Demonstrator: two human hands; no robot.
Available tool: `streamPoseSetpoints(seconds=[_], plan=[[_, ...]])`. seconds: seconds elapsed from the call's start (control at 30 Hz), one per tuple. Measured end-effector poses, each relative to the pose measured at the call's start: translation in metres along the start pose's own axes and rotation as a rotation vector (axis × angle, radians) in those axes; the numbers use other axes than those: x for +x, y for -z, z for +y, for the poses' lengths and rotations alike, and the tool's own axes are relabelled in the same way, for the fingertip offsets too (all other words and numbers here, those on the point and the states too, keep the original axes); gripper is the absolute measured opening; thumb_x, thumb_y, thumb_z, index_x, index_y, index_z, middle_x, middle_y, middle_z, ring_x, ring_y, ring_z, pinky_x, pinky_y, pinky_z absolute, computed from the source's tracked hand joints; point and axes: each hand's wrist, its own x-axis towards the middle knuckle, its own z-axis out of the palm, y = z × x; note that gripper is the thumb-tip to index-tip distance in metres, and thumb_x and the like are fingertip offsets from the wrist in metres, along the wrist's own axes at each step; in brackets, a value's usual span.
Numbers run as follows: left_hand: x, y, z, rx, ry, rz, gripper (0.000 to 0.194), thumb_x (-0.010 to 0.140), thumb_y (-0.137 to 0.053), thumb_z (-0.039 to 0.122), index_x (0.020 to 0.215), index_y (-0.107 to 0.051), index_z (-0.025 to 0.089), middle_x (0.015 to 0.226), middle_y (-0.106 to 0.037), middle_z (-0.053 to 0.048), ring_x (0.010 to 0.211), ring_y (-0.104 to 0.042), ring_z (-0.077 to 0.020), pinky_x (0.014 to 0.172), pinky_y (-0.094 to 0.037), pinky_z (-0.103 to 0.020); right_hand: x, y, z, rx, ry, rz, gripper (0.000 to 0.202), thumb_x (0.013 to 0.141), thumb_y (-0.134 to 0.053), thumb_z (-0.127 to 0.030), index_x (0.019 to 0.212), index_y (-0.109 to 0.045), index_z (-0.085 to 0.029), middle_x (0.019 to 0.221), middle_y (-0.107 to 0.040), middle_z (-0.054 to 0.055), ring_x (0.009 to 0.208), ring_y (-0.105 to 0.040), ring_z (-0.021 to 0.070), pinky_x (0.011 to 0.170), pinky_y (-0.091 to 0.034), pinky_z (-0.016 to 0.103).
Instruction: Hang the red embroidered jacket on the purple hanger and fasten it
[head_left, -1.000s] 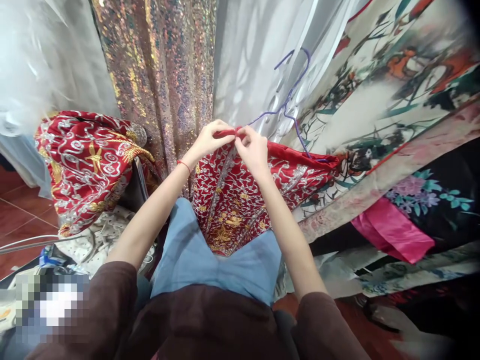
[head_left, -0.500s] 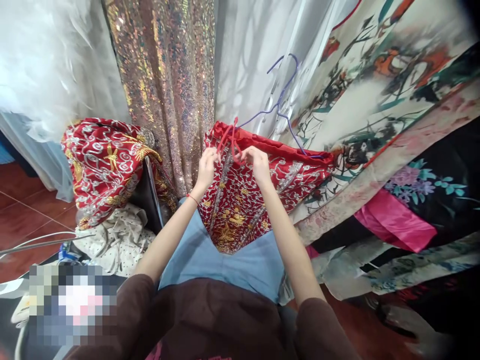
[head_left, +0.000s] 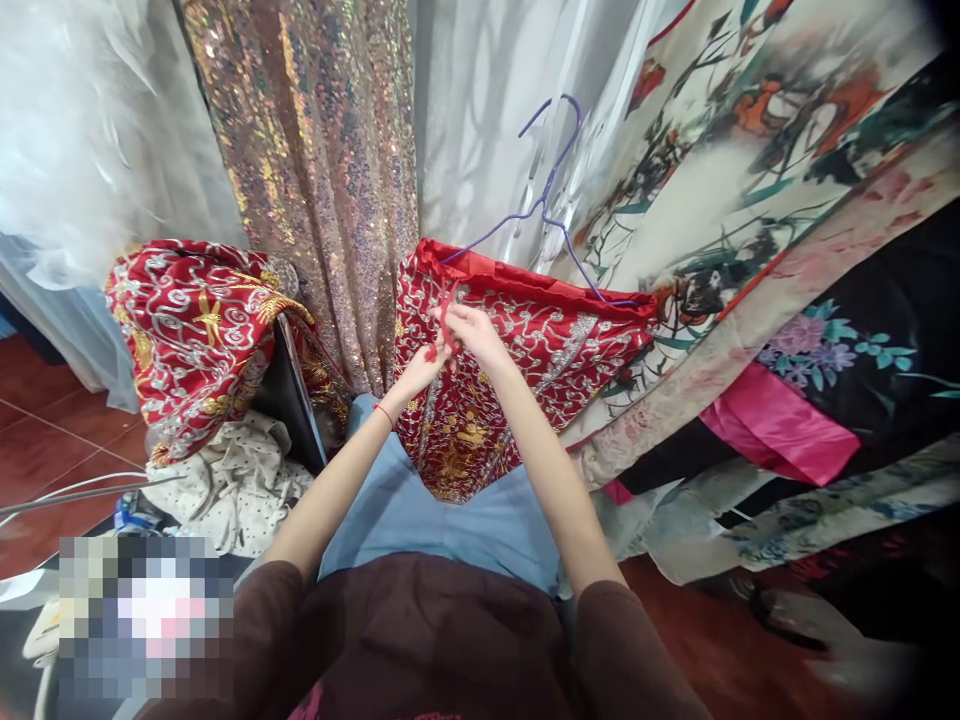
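A red skirt-like garment [head_left: 480,430] with silver and gold embroidery hangs by its waistband from a purple hanger [head_left: 541,205]. Red ties [head_left: 448,305] come down from its upper left part. My left hand [head_left: 426,368], with a thin red string at the wrist, pinches the ties low down. Just above and to the right, my right hand [head_left: 472,332] has its fingers closed around the same ties. Both hands are close together in front of the embroidered cloth.
Another red embroidered garment [head_left: 199,340] drapes over a dark chair back at left, above a dotted white cloth [head_left: 232,485]. Sequined fabric [head_left: 337,180] hangs behind. Floral garments [head_left: 705,220] and a black one with a pink band [head_left: 780,425] hang at right.
My hands have come together; the right moved left and the left slightly down and right. The ties, spread as loops between the hands before, are now gathered. The view has shifted slightly.
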Motion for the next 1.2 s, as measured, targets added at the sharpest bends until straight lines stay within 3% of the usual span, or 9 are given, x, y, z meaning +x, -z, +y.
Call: streamPoseSetpoints(seconds=[0.13, 0.23, 0.37, 0.5, 0.63, 0.73, 0.87, 1.07, 1.2], plan=[[0.009, 0.019, 0.011, -0.067, -0.085, 0.191, 0.022, 0.078, -0.071, 0.036, 0.076, -0.061, 0.017, 0.078, -0.066, -0.001, 0.076, -0.060, -0.0127, 0.082, -0.047, -0.027, -0.007, -0.001, 0.000, -0.169, 0.016, 0.023, 0.015, 0.089, -0.058, -0.031, 0.079, -0.057, -0.020, 0.060, -0.065, -0.003, 0.049, -0.060, 0.0102, 0.052, -0.049, 0.022], [0.013, 0.025, 0.028, -0.210, -0.124, 0.367, 0.029, 0.089, -0.056, 0.045, 0.085, -0.063, 0.018, 0.090, -0.069, -0.005, 0.086, -0.065, -0.0147, 0.090, -0.049, -0.031, -0.016, -0.005, 0.002, -0.451, 0.083, 0.168, 0.015, 0.083, -0.062, -0.027, 0.073, -0.052, -0.022, 0.060, -0.062, -0.004, 0.055, -0.060, 0.0121, 0.063, -0.051, 0.026], [0.015, 0.020, 0.053, -0.135, -0.189, 0.212, 0.034, 0.087, -0.061, 0.051, 0.087, -0.066, 0.017, 0.089, -0.069, -0.004, 0.084, -0.064, -0.0141, 0.086, -0.049, -0.028, -0.025, -0.014, 0.010, -0.834, 0.160, 0.328, 0.013, 0.086, -0.060, -0.031, 0.078, -0.060, -0.021, 0.079, -0.064, 0.004, 0.081, -0.061, 0.0209, 0.080, -0.051, 0.038], [0.025, 0.017, 0.069, -0.053, -0.256, 0.126, 0.035, 0.086, -0.066, 0.051, 0.077, -0.064, 0.017, 0.077, -0.064, -0.001, 0.074, -0.058, -0.0106, 0.075, -0.048, -0.023, -0.025, -0.012, 0.017, -0.981, 0.233, 0.481, 0.028, 0.097, -0.043, -0.034, 0.095, -0.067, -0.020, 0.111, -0.062, 0.015, 0.111, -0.053, 0.0306, 0.096, -0.044, 0.052], [0.045, 0.022, 0.077, -0.289, -0.106, 0.058, 0.036, 0.090, -0.062, 0.052, 0.078, -0.061, 0.018, 0.071, -0.056, 0.002, 0.059, -0.050, -0.0058, 0.057, -0.041, -0.019, -0.022, -0.002, 0.010, -0.810, 0.321, 0.304, 0.036, 0.101, -0.035, -0.034, 0.082, -0.061, -0.020, 0.092, -0.065, 0.008, 0.092, -0.059, 0.0215, 0.094, -0.045, 0.040], [0.054, 0.023, 0.082, -0.415, -0.047, 0.014, 0.038, 0.092, -0.060, 0.050, 0.072, -0.056, 0.018, 0.059, -0.039, 0.006, 0.045, -0.029, -0.0030, 0.044, -0.025, -0.018, -0.023, -0.001, 0.005, -0.601, 0.302, 0.146, 0.035, 0.102, -0.034, -0.041, 0.083, -0.057, -0.021, 0.074, -0.063, 0.001, 0.072, -0.059, 0.0159, 0.081, -0.046, 0.031], [0.055, 0.020, 0.085, -0.454, -0.006, 0.080, 0.028, 0.086, -0.071, 0.039, 0.073, -0.056, 0.018, 0.054, -0.025, 0.010, 0.043, -0.017, -0.0029, 0.041, -0.012, -0.019, -0.025, -0.005, 0.009, -0.528, 0.242, 0.214, 0.029, 0.099, -0.040, -0.047, 0.086, -0.051, -0.024, 0.065, -0.053, -0.003, 0.063, -0.052, 0.0144, 0.067, -0.042, 0.028], [0.049, 0.023, 0.082, -0.393, -0.028, 0.121, 0.019, 0.083, -0.072, 0.031, 0.079, -0.060, 0.017, 0.056, -0.031, 0.010, 0.044, -0.022, -0.0026, 0.042, -0.016, -0.018, -0.022, -0.003, 0.014, -0.462, 0.225, 0.232, 0.028, 0.098, -0.042, -0.049, 0.087, -0.050, -0.024, 0.060, -0.045, -0.007, 0.054, -0.043, 0.0110, 0.059, -0.036, 0.026], [0.049, 0.024, 0.079, -0.340, -0.063, 0.146, 0.017, 0.083, -0.067, 0.024, 0.075, -0.055, 0.017, 0.058, -0.039, 0.008, 0.045, -0.030, -0.0030, 0.044, -0.023, -0.018, -0.006, -0.001, 0.015, -0.299, 0.160, 0.255, 0.031, 0.093, -0.051, -0.054, 0.090, -0.051, -0.024, 0.063, -0.053, -0.006, 0.053, -0.051, 0.0100, 0.059, -0.044, 0.025]])
